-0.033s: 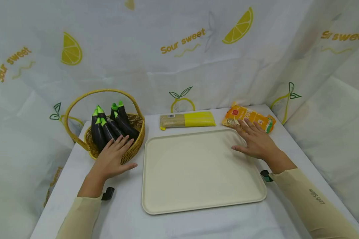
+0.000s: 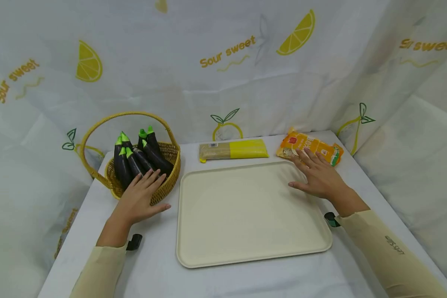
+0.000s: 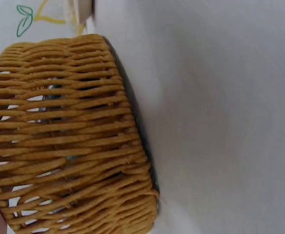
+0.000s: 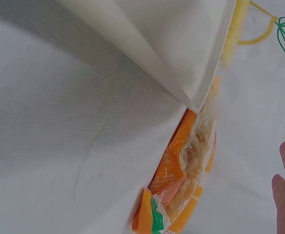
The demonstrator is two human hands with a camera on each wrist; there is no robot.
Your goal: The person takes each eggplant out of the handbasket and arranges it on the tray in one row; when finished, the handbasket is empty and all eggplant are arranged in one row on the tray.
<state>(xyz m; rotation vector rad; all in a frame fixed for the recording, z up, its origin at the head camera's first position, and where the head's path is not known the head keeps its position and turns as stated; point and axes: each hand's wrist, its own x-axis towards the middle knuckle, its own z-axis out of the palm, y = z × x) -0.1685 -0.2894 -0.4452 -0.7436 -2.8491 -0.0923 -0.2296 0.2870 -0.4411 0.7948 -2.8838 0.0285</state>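
Observation:
My left hand (image 2: 139,200), fingers straight and thumb spread, is over the near rim of a wicker basket (image 2: 174,176). Several dark purple eggplants (image 2: 123,167) with green stems lean inside that basket. The left wrist view shows its woven side (image 3: 64,131) up close. Over on the right, my right hand (image 2: 320,176) is spread flat above the corner of a cream tray (image 2: 249,211). Its fingertips overlap an orange food packet (image 2: 309,145) in the head view. The right wrist view shows that packet (image 4: 174,175) past the tray corner. Neither hand holds anything.
Behind the tray lies a long yellow packet (image 2: 247,149) with a clear section. White cloth covers the table (image 2: 152,273). A curtain with lemon prints (image 2: 164,91) hangs along the back and sides. The basket's tall handle (image 2: 128,113) arches above the eggplants.

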